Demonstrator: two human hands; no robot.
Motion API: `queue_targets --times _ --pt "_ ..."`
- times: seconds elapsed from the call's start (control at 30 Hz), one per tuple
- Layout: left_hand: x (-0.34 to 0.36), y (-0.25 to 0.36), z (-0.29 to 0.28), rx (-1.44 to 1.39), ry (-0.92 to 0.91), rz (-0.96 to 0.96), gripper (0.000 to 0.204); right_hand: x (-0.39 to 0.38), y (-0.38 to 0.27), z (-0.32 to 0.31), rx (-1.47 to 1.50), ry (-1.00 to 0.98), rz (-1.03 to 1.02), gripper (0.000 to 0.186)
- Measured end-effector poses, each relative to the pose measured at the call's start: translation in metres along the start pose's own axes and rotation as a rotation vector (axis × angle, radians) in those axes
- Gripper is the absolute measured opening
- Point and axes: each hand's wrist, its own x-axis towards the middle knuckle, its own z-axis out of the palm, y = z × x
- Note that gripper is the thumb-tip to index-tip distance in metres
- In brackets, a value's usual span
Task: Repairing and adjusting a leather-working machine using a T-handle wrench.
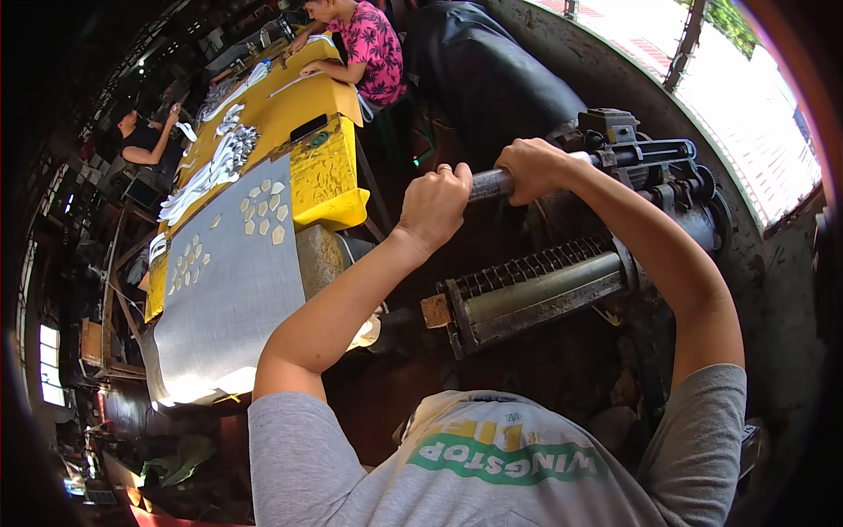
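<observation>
Both arms reach forward over a dark machine at the right. My left hand is closed round the left end of a round grey metal bar. My right hand wraps the same bar farther right, a short gap from the left. Beyond the right hand the bar runs toward the machine's motor and gears. Below the hands, a long pale green roller sticks out to the left with a coiled spring-like rod along its far side.
At the left, a long table carries a grey sheet with several pale cut pieces, white strips and a phone. A person in a pink shirt works at its far end, another beyond it. A black-covered bulk stands ahead.
</observation>
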Motion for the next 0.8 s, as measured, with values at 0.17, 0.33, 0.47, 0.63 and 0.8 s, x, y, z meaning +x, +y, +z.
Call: queue_targets --times 0.17,0.33,0.47,0.63,0.8 --pt "0.028 -0.018 -0.018 -0.279 -0.341 0.152 0.022 -0.010 0.001 0.006 -0.098 0.180 -0.046 0.026" --pt "0.045 -0.052 -0.010 -1.288 -1.187 -0.218 0.034 -0.014 -0.006 0.023 -0.175 0.455 -0.053 0.027" --pt "0.045 -0.050 -0.013 -1.142 -1.176 -0.291 0.032 -0.013 -0.007 0.017 -0.162 0.438 -0.054 0.024" --pt "0.015 -0.007 -0.017 -0.214 -0.306 -0.177 0.021 -0.004 0.001 0.003 -0.078 0.131 -0.063 0.027" --pt "-0.009 -0.005 0.013 -0.076 0.305 0.054 0.017 0.012 0.008 -0.006 0.188 -0.255 0.143 0.023"
